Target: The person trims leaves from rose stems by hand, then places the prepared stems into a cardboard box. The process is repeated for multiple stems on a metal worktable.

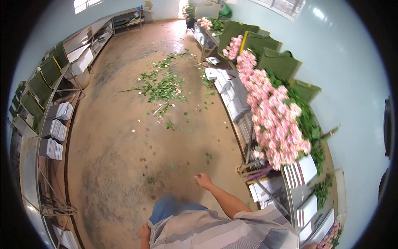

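My right hand (203, 180) hangs over the brown floor in front of my body, its fingers curled; nothing shows in it. At my left hip is my left hand (145, 231), beside my striped shirt, with its fingers hidden too much to tell their state. Neither hand touches the bench on the right, where a long heap of pink roses (273, 121) lies with the green stems toward the wall. Green padded boards (277, 63) with yellow edges stand behind the roses. Cut leaves and stems (164, 85) are scattered over the floor ahead.
Stacks of white cardboard (231, 93) fill the shelf under the right bench. Along the left wall runs a metal-edged bench (31, 165) with more green boards and folded card stacks (54, 130) below. A white box (80, 59) stands farther up on the left.
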A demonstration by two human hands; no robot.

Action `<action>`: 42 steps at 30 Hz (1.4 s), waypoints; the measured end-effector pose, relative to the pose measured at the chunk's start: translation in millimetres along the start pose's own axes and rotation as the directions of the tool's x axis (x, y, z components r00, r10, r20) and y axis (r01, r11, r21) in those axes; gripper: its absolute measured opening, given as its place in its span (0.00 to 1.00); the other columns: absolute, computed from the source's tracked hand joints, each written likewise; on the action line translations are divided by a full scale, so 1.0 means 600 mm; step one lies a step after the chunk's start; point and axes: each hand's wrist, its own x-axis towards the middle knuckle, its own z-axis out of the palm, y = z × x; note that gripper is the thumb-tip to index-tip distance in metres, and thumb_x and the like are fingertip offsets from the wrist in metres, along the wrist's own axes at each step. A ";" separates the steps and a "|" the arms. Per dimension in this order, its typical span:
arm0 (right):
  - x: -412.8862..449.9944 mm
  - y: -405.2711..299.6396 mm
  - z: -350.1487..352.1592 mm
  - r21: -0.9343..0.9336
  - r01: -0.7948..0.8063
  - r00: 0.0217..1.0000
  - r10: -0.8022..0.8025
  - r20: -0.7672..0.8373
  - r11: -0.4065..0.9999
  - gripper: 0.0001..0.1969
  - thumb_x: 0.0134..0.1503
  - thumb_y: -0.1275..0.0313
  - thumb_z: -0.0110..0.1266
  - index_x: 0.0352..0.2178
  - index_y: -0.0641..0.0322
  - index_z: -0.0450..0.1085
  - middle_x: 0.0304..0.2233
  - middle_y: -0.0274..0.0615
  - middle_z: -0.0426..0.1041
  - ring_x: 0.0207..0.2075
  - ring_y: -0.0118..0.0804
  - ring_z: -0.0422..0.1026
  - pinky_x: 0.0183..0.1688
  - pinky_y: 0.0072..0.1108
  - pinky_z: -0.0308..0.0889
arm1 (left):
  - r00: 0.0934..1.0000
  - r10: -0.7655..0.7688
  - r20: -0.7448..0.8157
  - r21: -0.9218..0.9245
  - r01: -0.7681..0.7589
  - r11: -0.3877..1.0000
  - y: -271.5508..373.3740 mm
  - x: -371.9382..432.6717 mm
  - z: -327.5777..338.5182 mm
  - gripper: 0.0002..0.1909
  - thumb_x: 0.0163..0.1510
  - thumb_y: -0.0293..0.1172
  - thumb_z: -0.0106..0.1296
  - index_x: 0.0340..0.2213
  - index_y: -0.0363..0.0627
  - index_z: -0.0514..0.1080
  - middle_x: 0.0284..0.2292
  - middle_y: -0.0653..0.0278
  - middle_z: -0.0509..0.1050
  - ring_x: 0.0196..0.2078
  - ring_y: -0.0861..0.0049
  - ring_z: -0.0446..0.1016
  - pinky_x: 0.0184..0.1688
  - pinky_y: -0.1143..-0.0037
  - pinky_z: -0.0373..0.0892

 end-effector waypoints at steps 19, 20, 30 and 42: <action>0.509 -0.044 -0.325 -0.088 -0.491 0.871 0.491 -0.024 0.867 0.10 0.46 0.66 0.54 0.26 0.62 0.75 0.25 0.46 0.76 0.27 0.42 0.75 0.29 0.31 0.70 | 0.997 0.069 -0.019 -0.234 -0.071 0.970 0.859 0.874 -0.315 0.07 0.51 0.26 0.49 0.25 0.34 0.73 0.20 0.62 0.75 0.20 0.78 0.72 0.24 0.75 0.68; 0.555 -0.064 -0.343 -0.514 -0.209 0.952 0.294 0.089 0.832 0.12 0.45 0.64 0.55 0.26 0.62 0.75 0.25 0.47 0.76 0.28 0.43 0.75 0.30 0.32 0.70 | 0.994 0.103 -0.037 -0.213 -0.108 0.971 0.934 0.914 -0.331 0.07 0.51 0.27 0.49 0.26 0.34 0.73 0.21 0.62 0.75 0.21 0.78 0.72 0.25 0.76 0.69; 1.097 -0.391 -0.571 -0.164 -0.353 0.898 0.284 -0.337 0.921 0.19 0.51 0.58 0.48 0.34 0.63 0.74 0.35 0.57 0.74 0.39 0.53 0.74 0.43 0.34 0.68 | 0.994 0.109 0.031 -0.354 -0.091 0.931 1.288 1.101 -0.294 0.10 0.54 0.29 0.49 0.27 0.32 0.74 0.21 0.59 0.75 0.19 0.78 0.72 0.22 0.77 0.69; 1.488 -0.785 -0.665 0.542 -0.156 0.968 0.238 -0.083 0.825 0.17 0.57 0.69 0.49 0.45 0.69 0.67 0.32 0.40 0.75 0.31 0.27 0.73 0.33 0.19 0.68 | 0.931 0.028 0.364 0.140 -0.085 0.987 1.510 1.513 -0.382 0.11 0.51 0.30 0.48 0.23 0.33 0.73 0.19 0.57 0.75 0.21 0.70 0.74 0.23 0.69 0.69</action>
